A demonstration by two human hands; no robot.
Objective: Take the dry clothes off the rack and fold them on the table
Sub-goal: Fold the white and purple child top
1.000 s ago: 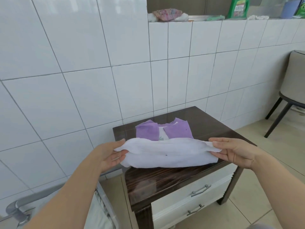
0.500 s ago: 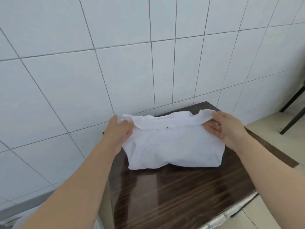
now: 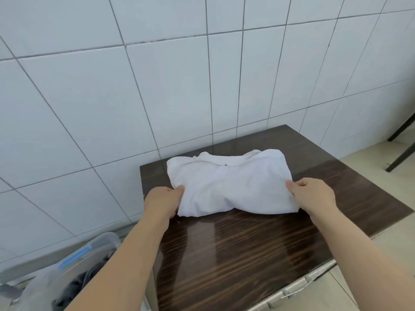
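A: One white garment [image 3: 231,182], soft and rumpled, lies folded into a lumpy rectangle on the glossy, dark wood-grain surface [image 3: 247,254], near the white tiled wall [image 3: 112,86].

B: And both hands are on it. The left hand [image 3: 162,202] pinches the near-left corner, fingers curled into the cloth; the right hand [image 3: 313,196] has its grip closed on the near-right edge.

A: Half a second ago those hands held the far edge up by the wall. Now they've come back to the near side, and the cloth lies flatter.

B: Count it: one garment, two hands, one translucent plastic bin [image 3: 74,265] lower left with dark cloth inside.
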